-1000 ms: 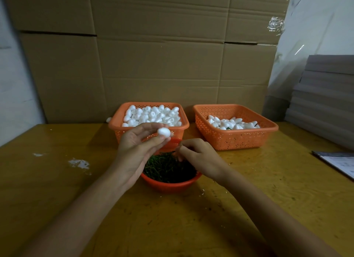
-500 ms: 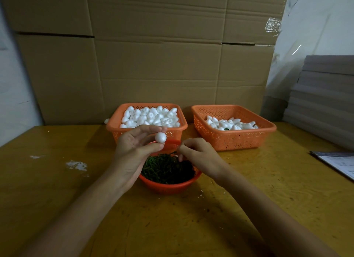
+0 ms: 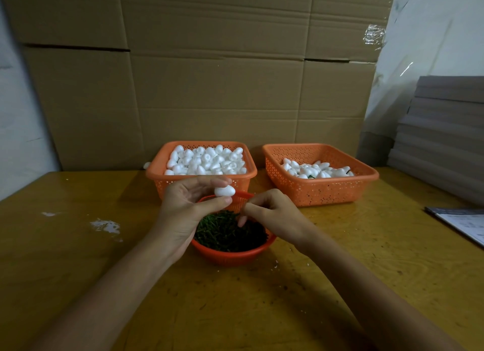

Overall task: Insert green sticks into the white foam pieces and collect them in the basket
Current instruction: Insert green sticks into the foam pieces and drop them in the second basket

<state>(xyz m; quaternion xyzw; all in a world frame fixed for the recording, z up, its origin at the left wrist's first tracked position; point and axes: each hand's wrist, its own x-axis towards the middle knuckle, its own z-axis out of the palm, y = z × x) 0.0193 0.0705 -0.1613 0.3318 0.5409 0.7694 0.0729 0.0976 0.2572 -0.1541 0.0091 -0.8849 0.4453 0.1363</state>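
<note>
My left hand pinches one white foam piece between thumb and fingertips, above the far rim of a round orange bowl full of green sticks. Just to its right, my right hand hovers over the sticks with fingers curled and pinched; whether a stick is in them is too small to tell. The left orange basket is heaped with plain foam pieces. Behind and to the right, a second orange basket holds a shallow layer of foam pieces, some with green showing.
A wall of cardboard boxes stands right behind the baskets. Stacked grey boards rise at the right, with a printed sheet on the table's right edge. White crumbs mark the yellow tabletop at the left.
The foam piece has turned in my left fingers from end-on to lying sideways. My right hand stays pinched over the bowl, shifted only slightly.
</note>
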